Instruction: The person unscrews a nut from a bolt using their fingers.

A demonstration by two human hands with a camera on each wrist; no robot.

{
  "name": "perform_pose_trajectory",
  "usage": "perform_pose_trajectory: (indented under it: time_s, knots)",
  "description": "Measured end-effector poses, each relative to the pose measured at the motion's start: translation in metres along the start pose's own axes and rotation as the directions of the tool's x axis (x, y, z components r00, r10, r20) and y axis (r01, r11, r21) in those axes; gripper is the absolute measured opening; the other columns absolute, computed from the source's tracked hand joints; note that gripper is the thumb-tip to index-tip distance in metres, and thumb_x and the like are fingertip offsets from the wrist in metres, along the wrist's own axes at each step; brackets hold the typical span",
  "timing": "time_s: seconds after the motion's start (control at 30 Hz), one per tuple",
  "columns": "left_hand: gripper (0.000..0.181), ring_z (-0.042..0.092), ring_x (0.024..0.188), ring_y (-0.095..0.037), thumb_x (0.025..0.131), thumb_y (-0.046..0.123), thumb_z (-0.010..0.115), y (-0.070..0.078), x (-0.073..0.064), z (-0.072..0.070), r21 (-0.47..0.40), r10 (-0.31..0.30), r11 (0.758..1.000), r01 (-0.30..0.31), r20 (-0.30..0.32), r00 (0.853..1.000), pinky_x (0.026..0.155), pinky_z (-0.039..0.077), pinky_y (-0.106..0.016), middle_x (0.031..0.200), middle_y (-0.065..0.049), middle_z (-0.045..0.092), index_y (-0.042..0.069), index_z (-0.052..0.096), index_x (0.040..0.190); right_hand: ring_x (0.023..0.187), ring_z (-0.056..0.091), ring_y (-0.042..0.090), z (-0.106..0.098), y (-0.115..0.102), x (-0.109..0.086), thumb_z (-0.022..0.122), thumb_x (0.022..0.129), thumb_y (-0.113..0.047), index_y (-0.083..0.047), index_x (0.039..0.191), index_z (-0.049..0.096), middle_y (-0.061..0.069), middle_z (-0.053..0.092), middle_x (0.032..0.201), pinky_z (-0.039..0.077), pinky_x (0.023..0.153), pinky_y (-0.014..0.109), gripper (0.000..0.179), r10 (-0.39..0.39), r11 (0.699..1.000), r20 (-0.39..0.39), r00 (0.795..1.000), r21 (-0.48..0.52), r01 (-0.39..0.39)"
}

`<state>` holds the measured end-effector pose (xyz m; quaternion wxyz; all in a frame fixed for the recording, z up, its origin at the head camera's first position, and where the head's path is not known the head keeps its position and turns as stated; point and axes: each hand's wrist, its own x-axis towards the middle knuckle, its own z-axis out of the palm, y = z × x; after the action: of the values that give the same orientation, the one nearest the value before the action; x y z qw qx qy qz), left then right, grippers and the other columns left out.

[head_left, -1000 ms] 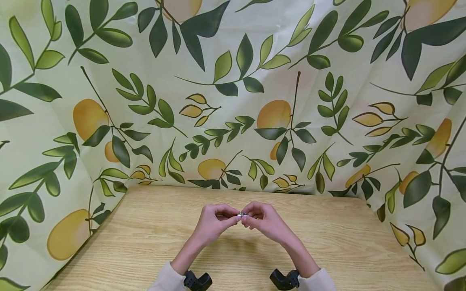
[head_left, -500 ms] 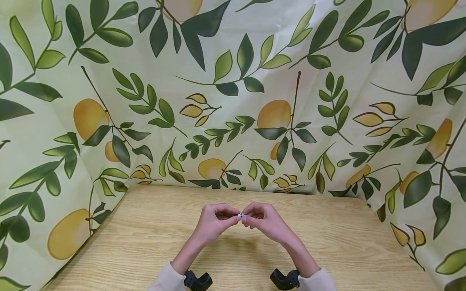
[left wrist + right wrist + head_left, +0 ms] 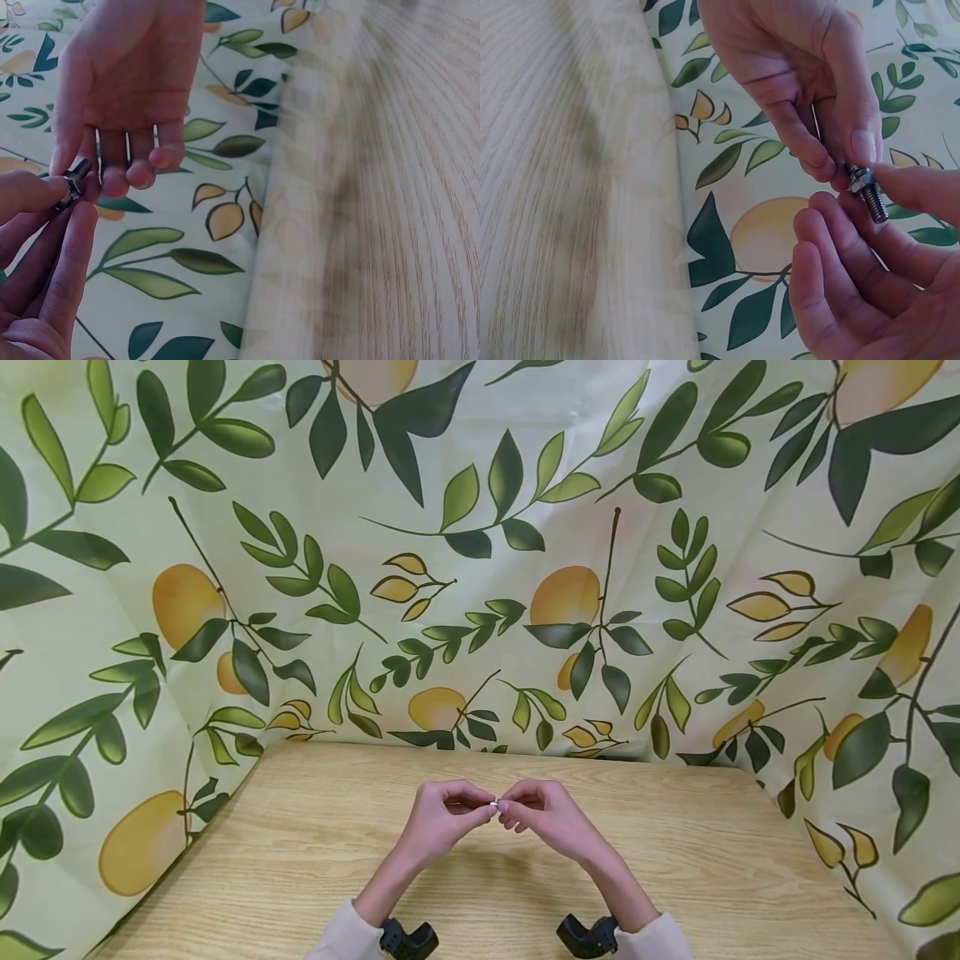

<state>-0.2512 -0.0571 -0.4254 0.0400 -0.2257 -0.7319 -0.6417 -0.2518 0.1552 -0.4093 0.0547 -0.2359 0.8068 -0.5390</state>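
Observation:
A small metal bolt [image 3: 494, 803] is held off the table between the fingertips of my two hands, mostly hidden by them in the head view. In the right wrist view, its threaded shank points down to the right, with a hex nut [image 3: 860, 180] around its upper part. My left hand [image 3: 445, 817] pinches the bolt by the shank side between thumb and index finger. My right hand [image 3: 550, 820] pinches the opposite end around the nut, thumb against it. The other fingers of both hands are loosely bent. Whether the bolt's head is under my right fingertips cannot be seen.
A light wood-grain table [image 3: 315, 827] lies beneath the hands. Cloth [image 3: 465, 635] printed with leaves and fruit stands behind it and along both sides. Black wrist devices [image 3: 408, 938] sit at the pale sleeve cuffs [image 3: 347, 931].
My right fingertips have shifted over the metal, so less of the bolt shows between the hands. The left hand and both forearms stay nearly still.

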Motion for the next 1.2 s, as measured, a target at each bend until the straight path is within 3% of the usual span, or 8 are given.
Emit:
perform_pose_trajectory:
  time_s: [0.33,0.67,0.8,1.03,1.2]
  knots:
    - [0.012,0.075,0.079,-0.010,0.088,0.007,0.081,-0.0038,0.0004,-0.0004,0.010,0.015,1.000,-0.015,0.014,1.000,0.074,0.064,-0.023,0.095,-0.019,0.078,0.000,0.080,0.097,0.077,0.068,0.011,0.0011,-0.0015,-0.0012,0.072,0.094,-0.011,0.003,0.106,0.070,0.018,0.073,0.092,0.059,0.071,0.025,0.018,-0.030,0.999,-0.017,0.999,-0.013,0.029]
    - [0.011,0.076,0.078,-0.010,0.087,0.007,0.081,-0.0021,-0.0005,0.0002,-0.005,0.010,1.000,-0.010,0.004,1.000,0.074,0.064,-0.024,0.094,-0.018,0.079,0.000,0.080,0.096,0.083,0.071,0.018,-0.0010,-0.0004,0.0000,0.063,0.103,-0.019,0.007,0.105,0.071,0.019,0.074,0.093,0.063,0.073,0.030,0.027,-0.021,1.000,0.014,1.000,-0.021,0.022]
    - [0.011,0.076,0.078,-0.010,0.087,0.007,0.081,-0.0016,-0.0007,0.0003,-0.003,0.003,1.000,-0.003,0.006,1.000,0.074,0.064,-0.024,0.095,-0.017,0.079,0.002,0.080,0.097,0.083,0.071,0.018,-0.0013,-0.0006,-0.0006,0.065,0.101,-0.017,0.005,0.105,0.071,0.019,0.074,0.094,0.064,0.074,0.034,0.023,-0.021,1.000,0.012,1.000,-0.015,0.021]
    - [0.011,0.076,0.079,-0.009,0.087,0.005,0.081,-0.0020,-0.0001,0.0011,-0.009,0.009,1.000,-0.008,0.011,1.000,0.075,0.064,-0.023,0.096,-0.018,0.079,0.000,0.080,0.096,0.076,0.067,0.011,0.0001,-0.0011,-0.0017,0.072,0.095,-0.010,0.002,0.107,0.069,0.019,0.072,0.092,0.058,0.069,0.024,0.018,-0.032,0.999,-0.009,0.999,-0.017,0.032]
    - [0.011,0.076,0.079,-0.010,0.087,0.006,0.081,-0.0022,-0.0001,0.0010,-0.012,0.007,1.000,-0.007,0.009,1.000,0.075,0.064,-0.024,0.096,-0.018,0.079,0.001,0.080,0.096,0.077,0.068,0.012,-0.0001,-0.0003,-0.0014,0.071,0.097,-0.014,0.003,0.107,0.068,0.020,0.073,0.092,0.060,0.070,0.027,0.019,-0.029,0.999,-0.004,1.000,-0.014,0.029]
